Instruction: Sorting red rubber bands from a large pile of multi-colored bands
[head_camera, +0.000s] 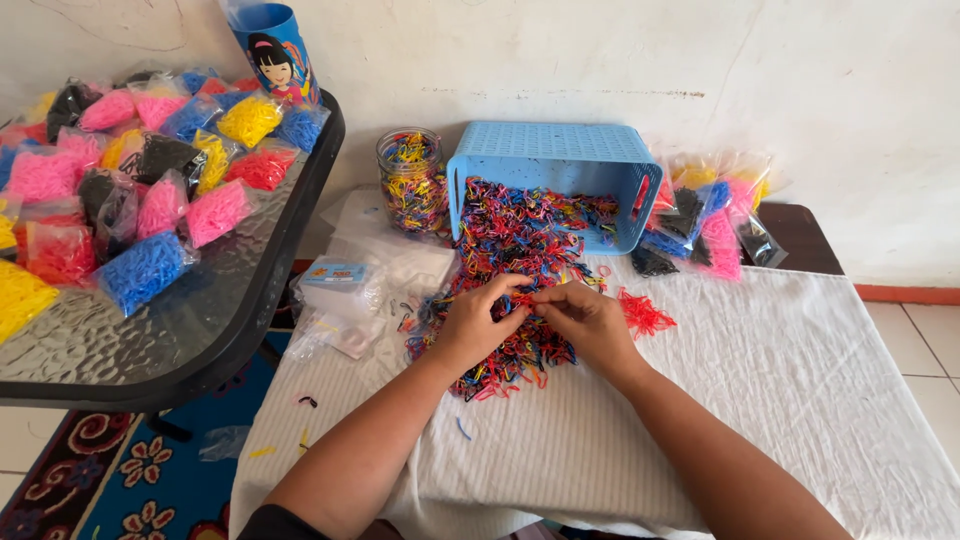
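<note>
Both hands, L (472, 322) & R (590, 318), grips pinched, prob. on bands in mixed pile (500, 262) by tipped blue basket (555, 160).

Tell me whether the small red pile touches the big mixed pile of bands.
Apart. The head view shows bare white cloth between the small red pile and the mixed pile; the right hand lies between them.

Head view. Left hand (473, 322) and right hand (590, 318) meet, fingertips pinched, over a heap of mixed-colour bands (500, 300) spilling from a tipped blue basket (555, 170) onto a white cloth (760, 380) covering the surface. A small red pile (643, 313) lies just beside the right hand. A jar (410, 180) of bands stands beside the basket. Bagged bands (140, 270) cover a glass table (200, 330) at left.
</note>
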